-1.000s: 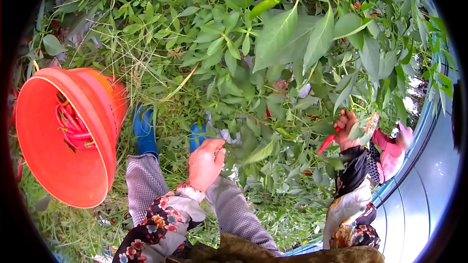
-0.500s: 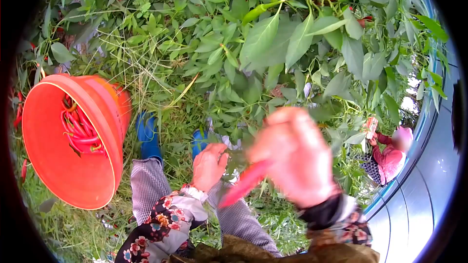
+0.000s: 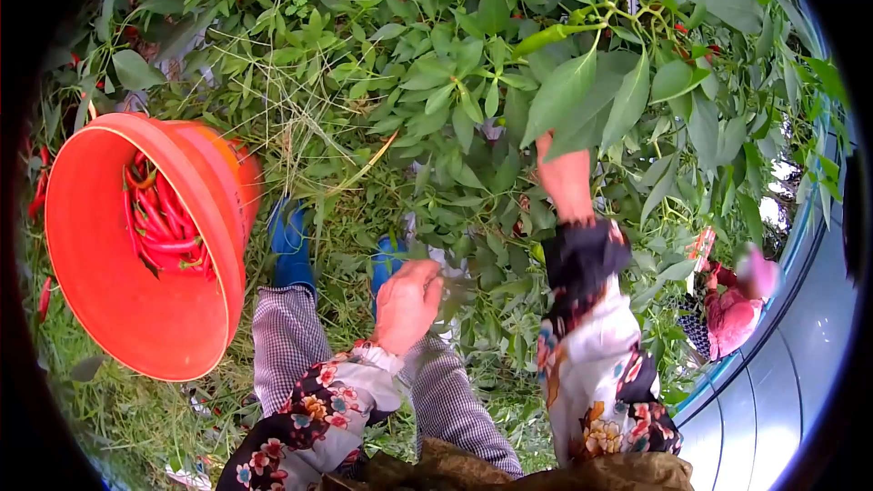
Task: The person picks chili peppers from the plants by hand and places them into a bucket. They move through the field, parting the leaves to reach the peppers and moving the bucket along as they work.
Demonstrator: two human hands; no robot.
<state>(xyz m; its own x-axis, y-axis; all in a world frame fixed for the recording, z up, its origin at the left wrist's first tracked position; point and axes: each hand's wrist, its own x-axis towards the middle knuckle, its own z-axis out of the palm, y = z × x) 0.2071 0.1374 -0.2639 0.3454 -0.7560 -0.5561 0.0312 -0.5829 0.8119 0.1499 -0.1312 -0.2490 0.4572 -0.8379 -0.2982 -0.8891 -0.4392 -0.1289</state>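
Note:
My left hand (image 3: 409, 305) hovers in front of my knee with its fingers curled inward. What it holds, if anything, is hidden from above. My right hand (image 3: 566, 182) reaches forward into a chili plant, its fingers covered by broad leaves (image 3: 564, 100). Above it, a green chili pepper (image 3: 544, 39) hangs from a stem. To the left, a red bucket (image 3: 91, 264) leans with its mouth toward me, and several red chili peppers (image 3: 164, 227) lie inside it.
My blue shoes (image 3: 291, 245) stand among grass and low plants. A few red peppers (image 3: 44, 298) show beyond the bucket's left side. At the right, another person in pink (image 3: 735, 323) is among the plants, beside a blue-grey panelled surface (image 3: 773, 391).
My right hand has moved forward and up into the leaves. The red chili pepper it held before is out of sight. My left hand has shifted slightly right, still curled.

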